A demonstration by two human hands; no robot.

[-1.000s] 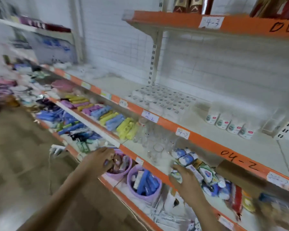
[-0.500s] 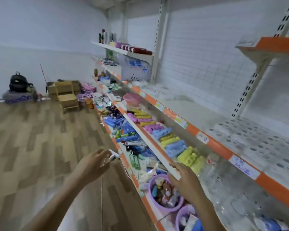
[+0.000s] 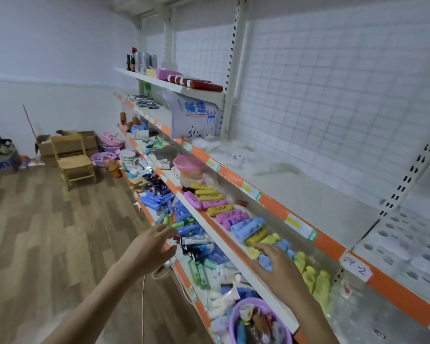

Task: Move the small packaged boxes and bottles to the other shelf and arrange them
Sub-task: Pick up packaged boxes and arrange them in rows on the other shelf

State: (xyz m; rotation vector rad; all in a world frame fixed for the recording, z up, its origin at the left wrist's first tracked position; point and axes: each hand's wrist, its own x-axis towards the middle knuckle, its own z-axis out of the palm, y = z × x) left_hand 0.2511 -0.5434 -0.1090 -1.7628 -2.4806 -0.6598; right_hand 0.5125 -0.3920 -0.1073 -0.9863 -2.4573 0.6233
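A long shop shelf unit runs along my right. Its middle tier (image 3: 230,247) holds rows of yellow, pink and blue small packs (image 3: 236,217). The lower tier holds blue and green tubes and small bottles (image 3: 196,244). My left hand (image 3: 152,247) hovers with spread fingers over the edge of the lower tier, holding nothing. Over the blue and yellow packs near the middle tier's front edge, my right hand (image 3: 276,266) reaches with relaxed, straight fingers and holds nothing. The upper orange-edged shelf (image 3: 278,209) is mostly bare.
A purple tub (image 3: 256,321) of small items sits on the lower tier near me. A pink basket (image 3: 189,162) stands farther along. A wooden chair (image 3: 72,160), cardboard boxes (image 3: 67,142) and purple bowls stand on the wooden floor at the far left. A thin cord (image 3: 143,306) hangs below my left hand.
My view has swung left along the shelf row. Both hands moved left with it, from the purple tubs and packets to the tubes and coloured packs, and their fingers have spread.
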